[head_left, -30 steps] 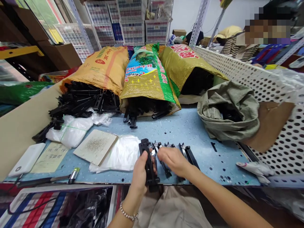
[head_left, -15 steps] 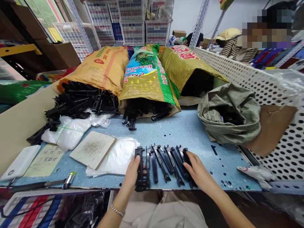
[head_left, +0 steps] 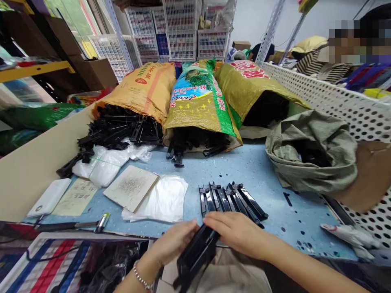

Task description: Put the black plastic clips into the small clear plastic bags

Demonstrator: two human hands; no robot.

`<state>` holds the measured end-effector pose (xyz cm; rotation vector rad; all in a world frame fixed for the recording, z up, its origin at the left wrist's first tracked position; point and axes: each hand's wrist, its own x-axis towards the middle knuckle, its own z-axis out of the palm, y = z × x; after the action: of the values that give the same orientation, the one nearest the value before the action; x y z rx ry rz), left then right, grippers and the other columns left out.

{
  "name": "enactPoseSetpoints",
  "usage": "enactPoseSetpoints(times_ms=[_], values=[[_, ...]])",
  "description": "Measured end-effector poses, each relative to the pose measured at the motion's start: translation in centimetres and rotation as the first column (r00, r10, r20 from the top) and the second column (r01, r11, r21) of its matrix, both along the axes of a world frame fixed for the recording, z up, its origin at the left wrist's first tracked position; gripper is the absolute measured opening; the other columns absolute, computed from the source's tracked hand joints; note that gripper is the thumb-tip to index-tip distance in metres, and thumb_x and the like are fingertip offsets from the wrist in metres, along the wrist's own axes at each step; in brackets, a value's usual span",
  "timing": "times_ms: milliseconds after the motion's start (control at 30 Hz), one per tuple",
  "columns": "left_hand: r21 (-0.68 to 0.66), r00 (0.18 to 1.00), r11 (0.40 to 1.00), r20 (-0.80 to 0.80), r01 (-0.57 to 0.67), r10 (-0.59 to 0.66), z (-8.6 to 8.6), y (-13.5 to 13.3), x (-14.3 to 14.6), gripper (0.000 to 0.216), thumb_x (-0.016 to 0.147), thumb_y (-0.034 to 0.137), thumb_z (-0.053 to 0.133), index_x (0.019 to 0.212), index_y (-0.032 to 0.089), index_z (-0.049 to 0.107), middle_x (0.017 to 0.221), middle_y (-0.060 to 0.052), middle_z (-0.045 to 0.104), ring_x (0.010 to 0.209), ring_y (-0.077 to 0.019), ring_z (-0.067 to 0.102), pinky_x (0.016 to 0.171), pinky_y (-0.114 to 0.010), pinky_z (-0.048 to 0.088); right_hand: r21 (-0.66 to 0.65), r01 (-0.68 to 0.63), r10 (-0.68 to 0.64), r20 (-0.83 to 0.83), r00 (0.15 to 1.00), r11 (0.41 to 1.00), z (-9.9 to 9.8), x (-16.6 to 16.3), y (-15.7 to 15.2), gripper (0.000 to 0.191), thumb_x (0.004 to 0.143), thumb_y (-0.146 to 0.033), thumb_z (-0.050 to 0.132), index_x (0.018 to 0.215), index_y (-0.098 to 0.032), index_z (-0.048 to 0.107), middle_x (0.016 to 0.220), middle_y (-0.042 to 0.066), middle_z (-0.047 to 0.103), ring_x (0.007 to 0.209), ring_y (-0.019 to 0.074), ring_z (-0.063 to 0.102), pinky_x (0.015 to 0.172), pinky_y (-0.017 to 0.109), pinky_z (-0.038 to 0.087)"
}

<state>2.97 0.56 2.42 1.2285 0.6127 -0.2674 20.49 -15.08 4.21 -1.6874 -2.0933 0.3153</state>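
Both hands meet at the front edge of the work table, on a long black plastic part (head_left: 198, 253) tilted over my lap. It may be more than one part pressed together; I cannot tell. My left hand (head_left: 175, 242) closes around its left side, with the fingertips partly hidden. Across its upper end lie the closed fingers of my right hand (head_left: 236, 232). Just beyond, a slanted row of several slim black plastic parts (head_left: 236, 201) rests on the blue tabletop (head_left: 210, 167), its near ends partly covered by my right hand.
Sacks of black parts lie behind: an orange sack (head_left: 143, 87), a gold-green sack (head_left: 198, 114) and a gold sack (head_left: 256, 83). A grey-green sack (head_left: 311, 162) stands right. White plastic bags (head_left: 168, 199), a square board (head_left: 131, 187) and a hammer (head_left: 102, 221) lie left.
My left hand has brought the black part from the row's left end toward me, tilting it. My right hand has left the row's right end and come onto that part. The view has shifted.
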Motion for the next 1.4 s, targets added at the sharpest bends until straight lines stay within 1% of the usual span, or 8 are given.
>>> enactPoseSetpoints(times_ms=[100,167,233,367,533,933,1267,1400], values=[[0.616,0.966,0.748,0.096,-0.248,0.241,-1.6,2.5,0.8,0.039,0.087,0.05,0.041,0.084,0.016,0.059,0.086,-0.01,0.064,0.086,-0.0236,0.061,0.077,-0.037,0.047,-0.134,0.245,-0.276,-0.317,0.907,0.96,-1.2,0.4,1.0,0.044,0.082,-0.025,0.061,0.125,-0.019,0.053,0.118,0.011,0.061,0.098,0.022,0.062,0.084,0.034,0.052],[0.784,0.943,0.546,0.146,-0.294,0.298,-2.9,4.2,1.4,0.024,0.081,0.041,0.054,0.082,0.017,0.056,0.095,-0.011,0.06,0.103,-0.0281,0.053,0.09,-0.042,0.041,-0.277,0.385,-0.473,-0.578,0.665,0.88,-2.1,0.4,1.7,0.046,0.078,-0.035,0.067,0.118,-0.018,0.056,0.106,0.009,0.064,0.085,0.0204,0.063,0.076,0.033,0.052],[0.85,0.944,0.447,0.158,-0.28,0.291,-3.9,5.5,1.6,0.014,0.079,0.032,0.056,0.076,0.017,0.055,0.094,-0.011,0.059,0.104,-0.0288,0.051,0.092,-0.043,0.038,-0.396,0.415,-0.544,-0.765,0.345,0.819,-2.8,-0.1,2.3,0.048,0.075,-0.041,0.07,0.115,-0.018,0.056,0.092,0.005,0.064,0.073,0.0174,0.061,0.068,0.03,0.051],[0.84,0.955,0.477,0.149,-0.26,0.257,-4.6,7.5,0.6,0.019,0.081,0.024,0.049,0.065,0.017,0.057,0.074,-0.005,0.059,0.077,-0.0194,0.056,0.077,-0.033,0.043,-0.515,0.285,-0.502,-0.856,-0.123,0.808,-3.3,-2.1,2.8,0.04,0.073,-0.044,0.074,0.101,-0.018,0.061,0.075,0.0,0.06,0.068,0.0137,0.058,0.062,0.025,0.048],[0.782,0.947,0.547,0.172,-0.299,0.273,-4.6,9.2,-0.5,0.024,0.074,0.036,0.06,0.061,0.016,0.059,0.061,0.001,0.056,0.058,-0.0128,0.053,0.057,-0.023,0.041,-0.546,0.187,-0.438,-0.797,-0.415,0.816,-3.5,-3.7,4.5,0.03,0.072,-0.042,0.077,0.084,-0.017,0.067,0.081,0.002,0.065,0.076,0.0168,0.064,0.067,0.028,0.052],[0.815,0.924,0.479,0.164,-0.324,0.345,-5.2,8.0,0.7,0.022,0.067,0.025,0.066,0.053,0.017,0.05,0.065,0.003,0.049,0.063,-0.0128,0.051,0.059,-0.025,0.034,-0.474,0.118,-0.297,-0.708,-0.641,0.873,-2.7,-5.2,14.2,0.027,0.068,-0.033,0.08,0.084,-0.015,0.067,0.084,0.006,0.07,0.083,0.0217,0.068,0.083,0.039,0.054],[0.769,0.952,0.568,0.184,-0.295,0.245,-4.6,9.0,-0.1,0.016,0.074,0.023,0.057,0.062,0.018,0.067,0.07,-0.001,0.058,0.071,-0.0149,0.058,0.068,-0.026,0.042,-0.503,0.148,-0.311,-0.712,-0.63,0.852,-3.3,-4.7,15.4,0.032,0.064,-0.037,0.082,0.084,-0.019,0.066,0.085,0.003,0.067,0.079,0.0195,0.062,0.074,0.042,0.056],[0.77,0.928,0.531,0.216,-0.354,0.304,-4.8,8.9,-0.2,0.016,0.071,0.023,0.058,0.056,0.017,0.059,0.066,0.0,0.058,0.066,-0.0141,0.057,0.065,-0.025,0.043,-0.479,0.178,-0.302,-0.756,-0.581,0.859,-3.5,-4.9,15.8,0.034,0.062,-0.039,0.082,0.084,-0.019,0.066,0.083,0.001,0.066,0.077,0.0172,0.06,0.068,0.034,0.055]])
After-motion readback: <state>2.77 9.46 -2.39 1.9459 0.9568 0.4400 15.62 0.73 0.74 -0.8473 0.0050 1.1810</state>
